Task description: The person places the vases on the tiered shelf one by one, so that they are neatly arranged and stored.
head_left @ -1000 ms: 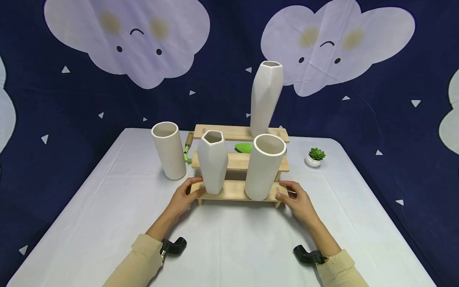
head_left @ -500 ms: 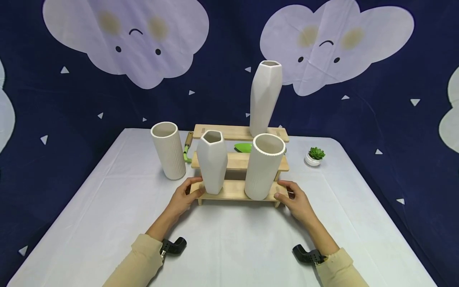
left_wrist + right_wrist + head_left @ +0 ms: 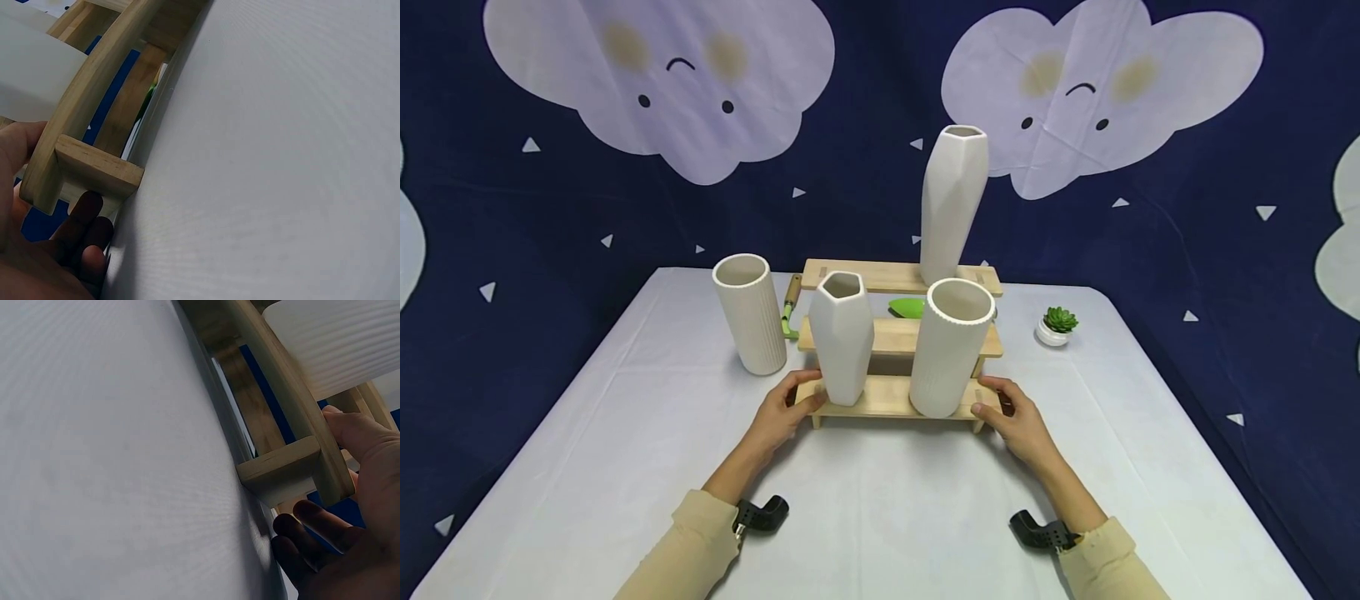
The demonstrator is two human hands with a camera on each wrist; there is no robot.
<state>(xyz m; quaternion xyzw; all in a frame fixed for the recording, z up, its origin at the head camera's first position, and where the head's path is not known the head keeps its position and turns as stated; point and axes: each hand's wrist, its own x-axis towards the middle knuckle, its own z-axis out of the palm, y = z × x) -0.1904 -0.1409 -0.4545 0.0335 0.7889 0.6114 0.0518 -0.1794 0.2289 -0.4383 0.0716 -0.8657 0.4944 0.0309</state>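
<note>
A three-tier wooden plant stand (image 3: pixel 887 398) stands on the white table. My left hand (image 3: pixel 781 417) grips the left end of its lowest board, thumb on top; in the left wrist view the other fingers (image 3: pixel 86 209) curl beside the stand's leg. The right hand (image 3: pixel 1018 421) grips the opposite end likewise, its thumb (image 3: pixel 344 425) over the board's edge. On the lowest board stand a faceted white vase (image 3: pixel 842 337) at left and a ribbed white cylinder vase (image 3: pixel 947 358) at right. A taller faceted vase (image 3: pixel 953 204) is on the top board.
Another ribbed white vase (image 3: pixel 752 321) stands on the table left of the stand. Behind it lies a wooden-handled green garden tool (image 3: pixel 792 296). A green blade (image 3: pixel 906 308) shows between the boards. A small potted succulent (image 3: pixel 1057 327) sits at right. A dark blue cloud-print curtain (image 3: pixel 880 125) hangs behind.
The whole head view has shifted very slightly. Both hands keep their grip on the plant stand, and the vases stay in their places.
</note>
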